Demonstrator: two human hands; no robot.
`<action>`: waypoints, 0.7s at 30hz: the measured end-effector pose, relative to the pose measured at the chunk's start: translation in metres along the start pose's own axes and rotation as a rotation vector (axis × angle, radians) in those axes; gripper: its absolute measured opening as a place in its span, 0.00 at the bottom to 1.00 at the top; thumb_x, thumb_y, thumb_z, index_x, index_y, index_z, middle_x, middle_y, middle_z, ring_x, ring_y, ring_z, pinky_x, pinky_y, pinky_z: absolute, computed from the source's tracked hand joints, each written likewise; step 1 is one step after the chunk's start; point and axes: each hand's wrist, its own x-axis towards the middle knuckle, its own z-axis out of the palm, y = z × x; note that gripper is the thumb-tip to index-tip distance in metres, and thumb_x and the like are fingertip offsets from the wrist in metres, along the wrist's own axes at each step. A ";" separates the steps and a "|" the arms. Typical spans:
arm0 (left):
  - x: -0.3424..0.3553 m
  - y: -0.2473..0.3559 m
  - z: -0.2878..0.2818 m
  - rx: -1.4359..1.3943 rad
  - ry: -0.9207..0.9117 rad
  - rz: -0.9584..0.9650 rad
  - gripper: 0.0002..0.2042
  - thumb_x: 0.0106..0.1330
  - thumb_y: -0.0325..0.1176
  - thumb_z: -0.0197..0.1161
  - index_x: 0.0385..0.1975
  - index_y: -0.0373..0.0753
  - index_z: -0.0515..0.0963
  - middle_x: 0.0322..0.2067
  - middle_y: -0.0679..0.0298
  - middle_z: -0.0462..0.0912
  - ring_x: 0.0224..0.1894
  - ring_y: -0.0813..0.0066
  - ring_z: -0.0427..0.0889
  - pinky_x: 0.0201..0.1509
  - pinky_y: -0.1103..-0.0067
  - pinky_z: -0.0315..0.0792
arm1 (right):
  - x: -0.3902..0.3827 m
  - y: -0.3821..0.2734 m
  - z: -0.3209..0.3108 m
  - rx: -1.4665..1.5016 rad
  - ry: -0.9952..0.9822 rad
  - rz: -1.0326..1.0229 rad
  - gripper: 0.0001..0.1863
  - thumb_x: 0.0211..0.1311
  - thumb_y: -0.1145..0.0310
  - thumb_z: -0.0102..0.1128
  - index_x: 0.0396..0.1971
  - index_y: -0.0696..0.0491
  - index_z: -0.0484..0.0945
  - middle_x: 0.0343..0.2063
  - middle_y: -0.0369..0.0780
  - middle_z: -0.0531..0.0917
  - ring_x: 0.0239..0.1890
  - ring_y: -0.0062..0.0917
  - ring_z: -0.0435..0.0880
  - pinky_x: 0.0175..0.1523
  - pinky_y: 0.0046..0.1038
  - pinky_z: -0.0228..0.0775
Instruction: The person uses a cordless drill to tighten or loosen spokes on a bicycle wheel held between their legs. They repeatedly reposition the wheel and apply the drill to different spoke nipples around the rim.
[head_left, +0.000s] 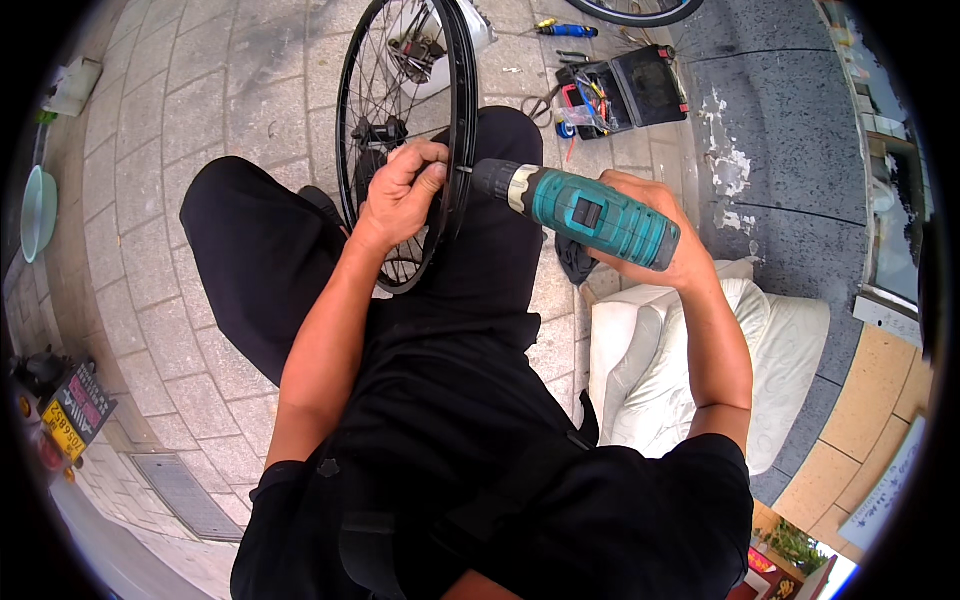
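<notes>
A black spoked bicycle wheel stands upright between my knees, its hub to the left of the rim. My left hand is closed round the near part of the rim, fingers curled over its edge. In my right hand is a teal and black cordless drill, pointed left. The drill's chuck sits close against the rim's outer side, just right of my left fingers. Whether its bit touches the rim I cannot tell. The drill's body hides its handle and most of my right fingers.
An open black tool case with hand tools lies ahead to the right, a blue screwdriver-like tool beyond it. Another bicycle wheel is at the far edge. A white cushion lies by my right side. A green basin stands far left.
</notes>
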 end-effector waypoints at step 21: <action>0.001 -0.003 0.001 -0.002 -0.011 0.007 0.07 0.75 0.25 0.66 0.49 0.37 0.83 0.44 0.63 0.85 0.51 0.66 0.81 0.63 0.72 0.72 | 0.007 -0.012 -0.014 -0.175 -0.052 -0.037 0.23 0.45 0.65 0.74 0.45 0.55 0.87 0.35 0.45 0.87 0.39 0.47 0.88 0.44 0.40 0.79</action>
